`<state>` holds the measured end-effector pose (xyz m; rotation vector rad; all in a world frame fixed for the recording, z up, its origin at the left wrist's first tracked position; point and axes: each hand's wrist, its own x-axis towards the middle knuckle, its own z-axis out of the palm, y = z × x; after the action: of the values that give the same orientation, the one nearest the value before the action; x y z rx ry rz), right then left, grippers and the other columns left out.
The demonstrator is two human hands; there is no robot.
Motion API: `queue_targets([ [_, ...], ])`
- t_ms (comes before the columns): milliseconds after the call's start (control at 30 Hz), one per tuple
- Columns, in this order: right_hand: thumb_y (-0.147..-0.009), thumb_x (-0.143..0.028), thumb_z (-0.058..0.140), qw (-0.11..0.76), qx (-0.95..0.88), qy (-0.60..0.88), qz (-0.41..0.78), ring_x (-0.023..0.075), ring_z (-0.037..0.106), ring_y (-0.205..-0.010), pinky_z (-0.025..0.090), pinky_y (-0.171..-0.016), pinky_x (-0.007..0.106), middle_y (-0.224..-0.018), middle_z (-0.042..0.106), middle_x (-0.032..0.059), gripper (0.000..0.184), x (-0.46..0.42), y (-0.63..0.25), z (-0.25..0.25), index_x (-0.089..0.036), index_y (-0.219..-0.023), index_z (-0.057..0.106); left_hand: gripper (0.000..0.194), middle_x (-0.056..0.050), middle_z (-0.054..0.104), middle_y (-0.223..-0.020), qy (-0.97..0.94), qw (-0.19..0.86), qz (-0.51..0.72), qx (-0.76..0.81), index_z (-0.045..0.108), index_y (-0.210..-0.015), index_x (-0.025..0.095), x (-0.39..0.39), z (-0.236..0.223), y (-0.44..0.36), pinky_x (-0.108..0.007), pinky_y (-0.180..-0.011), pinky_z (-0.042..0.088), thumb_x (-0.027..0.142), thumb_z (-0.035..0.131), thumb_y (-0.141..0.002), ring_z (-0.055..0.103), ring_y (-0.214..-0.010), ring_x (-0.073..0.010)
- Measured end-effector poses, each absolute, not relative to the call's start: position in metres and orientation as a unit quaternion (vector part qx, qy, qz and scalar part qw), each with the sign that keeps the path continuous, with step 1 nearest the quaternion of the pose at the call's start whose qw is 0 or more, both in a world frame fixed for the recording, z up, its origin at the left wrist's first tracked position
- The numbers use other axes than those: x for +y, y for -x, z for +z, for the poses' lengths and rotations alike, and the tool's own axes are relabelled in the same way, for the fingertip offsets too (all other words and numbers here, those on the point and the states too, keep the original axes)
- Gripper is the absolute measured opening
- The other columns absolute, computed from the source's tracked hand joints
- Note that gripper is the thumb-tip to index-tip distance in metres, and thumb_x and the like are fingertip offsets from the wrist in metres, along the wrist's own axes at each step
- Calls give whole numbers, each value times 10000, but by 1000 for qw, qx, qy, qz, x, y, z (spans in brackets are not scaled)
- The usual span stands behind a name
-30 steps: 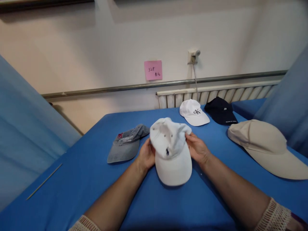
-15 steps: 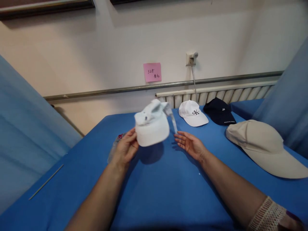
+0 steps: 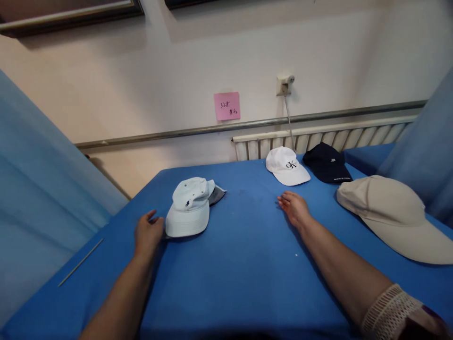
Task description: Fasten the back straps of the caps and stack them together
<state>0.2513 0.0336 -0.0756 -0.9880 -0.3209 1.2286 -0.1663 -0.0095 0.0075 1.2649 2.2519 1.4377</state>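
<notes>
A pale blue cap (image 3: pixel 190 205) with a small dark emblem rests at the left of the blue-covered table, brim facing me. It lies over a grey item (image 3: pixel 216 194) that peeks out behind it, mostly hidden. Just left of the brim is my left hand (image 3: pixel 148 232), fingers loosely curled and apart, holding nothing. My right hand (image 3: pixel 294 208) hovers over the table in front of a white cap (image 3: pixel 287 165) with black lettering. Its fingers are extended and hold nothing. Beside the white cap sits a dark navy cap (image 3: pixel 326 163), and a large beige cap (image 3: pixel 391 208) lies nearer on the right.
A thin stick (image 3: pixel 81 262) lies near the left edge of the blue cover (image 3: pixel 240 283). Blue curtains (image 3: pixel 42 189) hang on both sides. Behind the table are a radiator (image 3: pixel 255 148), a metal rail (image 3: pixel 170 134), and a plugged socket (image 3: pixel 284 86). A pink note (image 3: pixel 227 106) is on the wall.
The pale blue cap went from my left hand in mid-air down onto the table at the left, over the grey item. My left hand let go and moved left; my right hand shifted slightly right.
</notes>
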Motion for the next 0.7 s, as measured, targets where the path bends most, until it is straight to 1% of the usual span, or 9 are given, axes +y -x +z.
queue_targets([
  [67, -636, -99, 647, 708, -129, 448, 530, 121, 659, -685, 535, -549, 195, -721, 604, -28, 336, 41, -262, -78, -195, -939, 538, 420, -188, 565, -1283, -546, -66, 430, 716, 576, -1195, 114, -16, 10, 151, -508, -1024, 397, 276, 558, -807, 525, -1194, -330],
  [100, -644, -101, 634, 713, -125, 449, 524, 118, 660, -695, 537, -557, 193, -732, 600, -32, 361, 45, -267, -79, -203, -972, 524, 426, -176, 522, -1346, -619, -116, 393, 670, 570, -1212, 130, -19, 10, 141, -517, -1068, 343, 316, 530, -831, 459, -1268, -332],
  [167, -654, -102, 617, 718, -116, 448, 520, 118, 664, -715, 539, -567, 193, -758, 597, -31, 419, 52, -275, -79, -216, -1041, 505, 453, -138, 458, -1425, -746, -144, 280, 588, 567, -1239, 183, -26, 9, 120, -523, -1095, 294, 380, 547, -832, 368, -1343, -335],
  [233, -655, -102, 615, 717, -113, 445, 524, 118, 667, -733, 540, -577, 197, -809, 594, -29, 507, 59, -281, -79, -239, -1126, 488, 441, -112, 389, -1487, -788, -152, 184, 568, 591, -1224, 229, -28, 4, 107, -561, -1087, 268, 380, 581, -810, 280, -1388, -368],
  [300, -654, -116, 633, 713, -124, 443, 529, 114, 668, -746, 545, -587, 210, -906, 594, -27, 615, 66, -286, -79, -292, -1216, 456, 365, -106, 385, -1493, -779, -160, 146, 589, 629, -1163, 229, -27, -1, 103, -585, -1079, 249, 319, 564, -815, 261, -1392, -383],
  [367, -658, -149, 661, 709, -141, 442, 531, 109, 666, -757, 552, -599, 228, -1035, 588, -23, 700, 74, -289, -80, -357, -1281, 417, 315, -110, 427, -1463, -751, -164, 157, 620, 651, -1102, 215, -23, -4, 107, -596, -1084, 228, 236, 534, -811, 289, -1377, -377],
  [467, -662, -203, 699, 713, -157, 433, 528, 113, 662, -773, 558, -615, 248, -1122, 585, -15, 760, 85, -294, -82, -393, -1324, 378, 306, -112, 492, -1409, -724, -148, 216, 638, 666, -1024, 218, -21, -3, 111, -609, -1094, 191, 141, 541, -756, 324, -1356, -377],
  [567, -642, -215, 722, 734, -151, 433, 500, 114, 649, -731, 533, -586, 223, -946, 627, -23, 743, 95, -298, -86, -331, -1306, 407, 277, -108, 535, -1366, -737, -92, 289, 604, 679, -964, 226, -24, 4, 94, -594, -1108, 186, 126, 574, -727, 329, -1356, -376],
  [700, -633, -257, 720, 746, -182, 502, 398, 98, 586, -605, 462, -509, 185, -724, 591, -46, 527, 103, -304, -92, -217, -1129, 546, 249, -98, 573, -1314, -766, 83, 355, 529, 699, -949, 234, -27, 5, 42, -526, -1126, 227, 155, 631, -724, 392, -1321, -337],
])
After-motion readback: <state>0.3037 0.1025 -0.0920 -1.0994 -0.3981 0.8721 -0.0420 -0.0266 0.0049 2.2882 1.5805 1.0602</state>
